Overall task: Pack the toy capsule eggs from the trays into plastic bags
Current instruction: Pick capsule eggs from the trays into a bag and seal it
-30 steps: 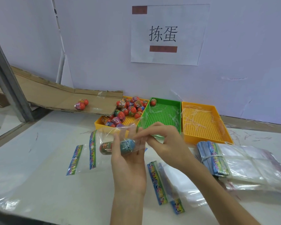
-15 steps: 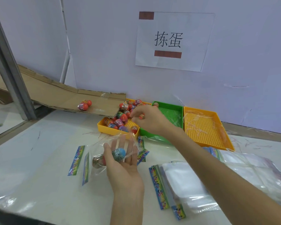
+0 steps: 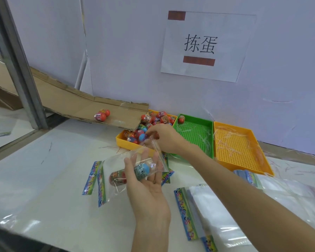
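My left hand (image 3: 147,193) lies palm up over the table and holds a clear plastic bag (image 3: 116,164), my thumb on it. Inside the bag lie a blue capsule egg (image 3: 143,170) and a red one (image 3: 117,176). My right hand (image 3: 164,139) reaches into the left yellow tray (image 3: 122,142), which is full of several capsule eggs (image 3: 162,116). Its fingers curl down onto an egg that they mostly hide. The bag's open zip edge rises just under that hand.
A green tray (image 3: 195,135) holds one egg (image 3: 181,119); beside it stands an orange-yellow tray (image 3: 236,148) with plastic scraps. Two eggs (image 3: 102,115) sit on a cardboard ramp (image 3: 76,106). Stacked bags (image 3: 216,211) lie right, a loose bag (image 3: 91,175) left, a metal post (image 3: 16,60) far left.
My right hand left the bag's mouth and moved forward into the tray of eggs. My left hand turned palm up and lowered a little with the bag.
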The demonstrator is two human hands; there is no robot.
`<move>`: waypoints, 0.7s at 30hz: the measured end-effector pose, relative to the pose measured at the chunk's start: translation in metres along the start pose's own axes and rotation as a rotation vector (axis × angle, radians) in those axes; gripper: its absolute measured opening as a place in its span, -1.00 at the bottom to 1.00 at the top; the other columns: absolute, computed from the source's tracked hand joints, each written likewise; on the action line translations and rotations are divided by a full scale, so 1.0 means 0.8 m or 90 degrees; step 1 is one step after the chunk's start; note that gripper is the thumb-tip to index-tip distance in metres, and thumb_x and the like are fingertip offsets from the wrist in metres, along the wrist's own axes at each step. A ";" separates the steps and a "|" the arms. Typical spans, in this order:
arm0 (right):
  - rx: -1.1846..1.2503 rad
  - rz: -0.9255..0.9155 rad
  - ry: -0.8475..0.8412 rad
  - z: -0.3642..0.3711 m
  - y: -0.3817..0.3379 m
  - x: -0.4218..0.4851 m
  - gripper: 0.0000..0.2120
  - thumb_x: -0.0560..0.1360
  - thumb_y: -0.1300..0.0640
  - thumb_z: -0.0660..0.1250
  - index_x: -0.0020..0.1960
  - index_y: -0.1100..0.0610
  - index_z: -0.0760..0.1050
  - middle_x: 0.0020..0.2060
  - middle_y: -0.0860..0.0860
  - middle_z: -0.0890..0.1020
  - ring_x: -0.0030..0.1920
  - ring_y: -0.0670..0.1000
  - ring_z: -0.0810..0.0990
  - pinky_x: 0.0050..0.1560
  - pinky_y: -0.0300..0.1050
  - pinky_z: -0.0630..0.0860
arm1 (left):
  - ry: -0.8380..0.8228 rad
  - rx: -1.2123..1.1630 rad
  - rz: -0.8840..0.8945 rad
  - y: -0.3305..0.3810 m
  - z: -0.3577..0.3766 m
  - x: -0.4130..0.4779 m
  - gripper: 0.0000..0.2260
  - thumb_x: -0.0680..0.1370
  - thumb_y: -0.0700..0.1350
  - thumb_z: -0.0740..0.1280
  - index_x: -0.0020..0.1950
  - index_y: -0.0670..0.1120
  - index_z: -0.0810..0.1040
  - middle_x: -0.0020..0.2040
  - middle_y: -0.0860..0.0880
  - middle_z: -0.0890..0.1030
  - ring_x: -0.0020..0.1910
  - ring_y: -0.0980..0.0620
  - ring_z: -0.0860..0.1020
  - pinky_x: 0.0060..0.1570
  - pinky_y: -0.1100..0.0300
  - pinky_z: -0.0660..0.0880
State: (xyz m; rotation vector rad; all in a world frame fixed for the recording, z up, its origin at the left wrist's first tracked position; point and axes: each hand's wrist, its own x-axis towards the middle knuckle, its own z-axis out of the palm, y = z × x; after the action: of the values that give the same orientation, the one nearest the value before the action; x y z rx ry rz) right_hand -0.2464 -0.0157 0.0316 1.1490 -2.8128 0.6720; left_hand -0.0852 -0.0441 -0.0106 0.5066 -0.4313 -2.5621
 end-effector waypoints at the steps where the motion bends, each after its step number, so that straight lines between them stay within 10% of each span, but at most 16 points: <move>1: 0.025 0.003 0.052 -0.004 0.000 -0.004 -0.76 0.56 0.16 0.42 0.20 0.18 0.64 0.02 0.04 0.66 -0.02 -0.02 0.55 0.07 -0.10 0.52 | 0.001 -0.006 -0.001 0.000 0.001 0.000 -0.49 0.64 0.20 0.27 0.46 -0.09 0.43 0.28 -0.12 0.54 0.08 -0.03 0.61 0.20 0.04 0.51; 5: 0.188 0.029 0.237 -0.036 -0.006 -0.043 -0.84 0.53 0.07 0.46 0.10 0.03 0.69 -0.15 -0.05 0.66 -0.19 -0.05 0.59 -0.14 -0.16 0.52 | 0.006 -0.009 0.015 0.005 0.005 -0.002 -0.59 0.65 0.17 0.26 0.34 -0.10 0.51 0.26 -0.03 0.62 0.10 -0.01 0.66 0.12 0.08 0.55; 10: 0.452 -0.025 0.186 -0.057 -0.011 -0.143 -0.80 0.54 0.18 0.45 0.12 -0.02 0.68 -0.13 -0.07 0.63 -0.27 -0.08 0.59 -0.26 -0.21 0.57 | 0.017 0.021 0.034 0.006 0.015 -0.011 -0.69 0.64 0.11 0.28 0.27 -0.02 0.61 0.18 -0.05 0.71 0.09 -0.09 0.71 0.09 0.05 0.58; 21: 0.278 0.028 0.167 -0.042 0.014 -0.180 -0.75 0.55 0.13 0.44 0.22 -0.02 0.67 -0.08 -0.18 0.58 -0.24 -0.17 0.53 -0.18 -0.29 0.43 | -0.035 0.097 0.031 -0.019 0.028 -0.031 -0.65 0.58 0.11 0.32 0.31 -0.01 0.59 0.13 -0.04 0.73 0.13 -0.08 0.70 0.10 0.02 0.55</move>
State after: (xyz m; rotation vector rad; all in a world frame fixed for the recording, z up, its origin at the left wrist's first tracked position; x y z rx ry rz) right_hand -0.1536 0.1001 0.0313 0.9545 -2.5427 1.3799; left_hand -0.0802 -0.0142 0.0098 0.4733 -0.6545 -2.5142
